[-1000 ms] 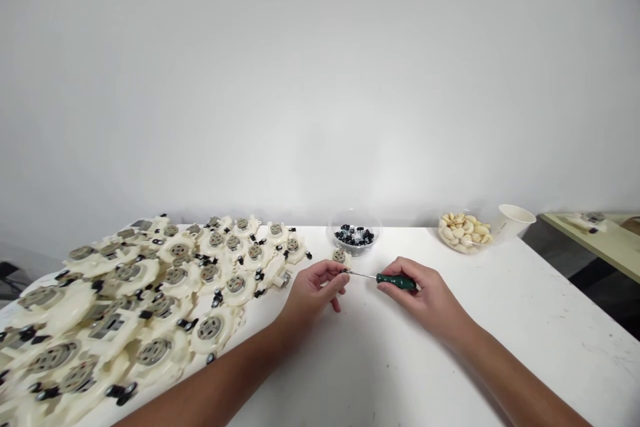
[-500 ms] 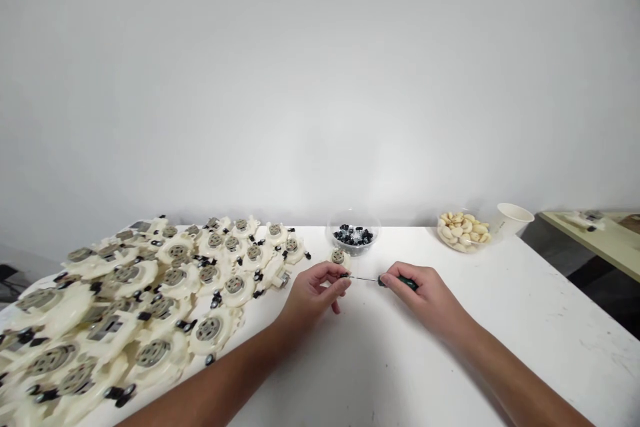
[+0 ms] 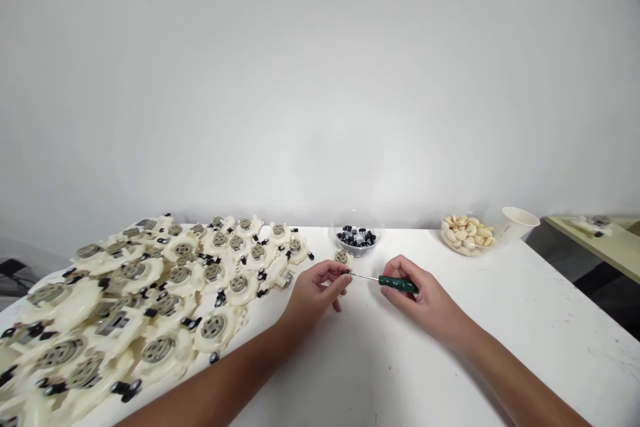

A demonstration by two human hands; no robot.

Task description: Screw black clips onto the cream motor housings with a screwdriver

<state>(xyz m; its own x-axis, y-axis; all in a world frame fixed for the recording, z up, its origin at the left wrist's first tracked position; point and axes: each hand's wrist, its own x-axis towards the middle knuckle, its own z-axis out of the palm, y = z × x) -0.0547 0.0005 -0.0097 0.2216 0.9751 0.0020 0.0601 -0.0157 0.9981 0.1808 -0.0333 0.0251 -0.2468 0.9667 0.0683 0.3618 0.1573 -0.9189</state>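
White counter [image 3: 500,320] held cream plastic discs [image 3: 213,328] at left. The left hand [image 3: 315,290] pinched a small black part [image 3: 345,272]; the right hand [image 3: 425,297] gripped a green-handled screwdriver [image 3: 397,284], its tip against that part.

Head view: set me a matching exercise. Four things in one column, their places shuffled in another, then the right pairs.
Things:
1. Green-handled screwdriver
2. White paper cup
3. Clear bowl of small black parts
4. Cream plastic discs

Places:
A. Far right corner of the table
B. Right hand
C. Spread across the table's left side
D. Far edge, just beyond the hands

Pairs: 1-B, 2-A, 3-D, 4-C
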